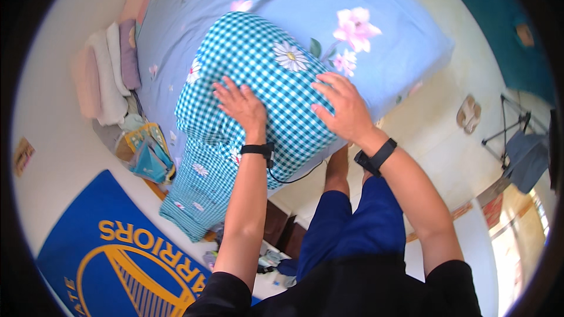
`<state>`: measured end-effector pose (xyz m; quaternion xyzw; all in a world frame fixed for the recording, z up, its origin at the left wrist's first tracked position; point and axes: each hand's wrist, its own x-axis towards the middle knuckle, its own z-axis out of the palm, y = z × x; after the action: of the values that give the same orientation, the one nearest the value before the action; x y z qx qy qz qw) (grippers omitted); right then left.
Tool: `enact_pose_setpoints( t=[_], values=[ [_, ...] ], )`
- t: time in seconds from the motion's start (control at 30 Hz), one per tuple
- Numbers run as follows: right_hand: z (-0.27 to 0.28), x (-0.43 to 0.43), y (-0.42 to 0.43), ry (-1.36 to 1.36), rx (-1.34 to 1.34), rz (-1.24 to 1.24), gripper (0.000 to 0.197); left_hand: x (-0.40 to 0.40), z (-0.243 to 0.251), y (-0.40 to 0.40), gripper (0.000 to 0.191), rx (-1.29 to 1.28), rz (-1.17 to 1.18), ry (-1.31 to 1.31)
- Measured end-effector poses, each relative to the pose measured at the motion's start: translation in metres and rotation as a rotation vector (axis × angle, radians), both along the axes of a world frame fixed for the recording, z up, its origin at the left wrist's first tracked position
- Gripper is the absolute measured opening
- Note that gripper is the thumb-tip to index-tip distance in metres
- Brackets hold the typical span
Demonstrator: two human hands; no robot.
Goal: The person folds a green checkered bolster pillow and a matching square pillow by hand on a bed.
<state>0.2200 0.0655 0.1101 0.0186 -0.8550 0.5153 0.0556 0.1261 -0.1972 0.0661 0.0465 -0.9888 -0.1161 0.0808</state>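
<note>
A teal and white gingham cloth with daisy prints (260, 57) is spread on a bed with a blue floral sheet (299, 13). Flat on the middle of the cloth rests my left hand (242, 105), fingers apart. At the cloth's right edge is my right hand (343, 108), its fingers spread and slightly bent, the fingertips over the fabric. Neither hand grips anything that shows. One end of the cloth, finely creased, reaches down past the bed's lower left corner. Both wrists wear black bands, and a thin black cable (299, 180) curves from the left one.
Folded towels or blankets (105, 75) and a teal and yellow bag (152, 156) lie along the bed's left side. A blue banner with yellow writing (132, 246) is at the lower left. To the right are sandals (469, 114) on the floor and a black metal stand (504, 136).
</note>
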Motion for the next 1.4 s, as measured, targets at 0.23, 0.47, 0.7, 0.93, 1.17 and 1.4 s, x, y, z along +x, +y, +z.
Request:
enact_pose_setpoints(
  t=[0.23,0.47,0.7,0.93,1.17,1.4],
  values=[
    [0.004,-0.042,-0.142,-0.149,0.656,0.543,0.077,-0.006,-0.052,-0.055,0.065,0.053,-0.01,-0.351],
    [-0.055,-0.079,-0.193,-0.426,0.892,0.656,0.127,-0.051,-0.064,-0.083,0.07,0.2,-0.041,-0.691],
    [-0.063,-0.092,-0.232,-0.668,1.036,0.707,0.129,-0.048,-0.071,-0.101,0.066,0.28,-0.102,-0.665],
    [-0.066,-0.099,-0.257,-0.746,1.058,0.733,0.135,-0.041,-0.073,-0.117,0.062,0.427,-0.076,-0.601],
    [-0.066,-0.07,-0.261,-0.736,1.196,0.756,0.134,-0.015,-0.073,-0.12,0.069,0.562,-0.066,-0.677],
    [-0.065,-0.023,-0.208,-0.261,0.926,0.751,0.121,0.025,-0.062,-0.131,0.065,0.742,-0.025,-0.456]
  ],
)
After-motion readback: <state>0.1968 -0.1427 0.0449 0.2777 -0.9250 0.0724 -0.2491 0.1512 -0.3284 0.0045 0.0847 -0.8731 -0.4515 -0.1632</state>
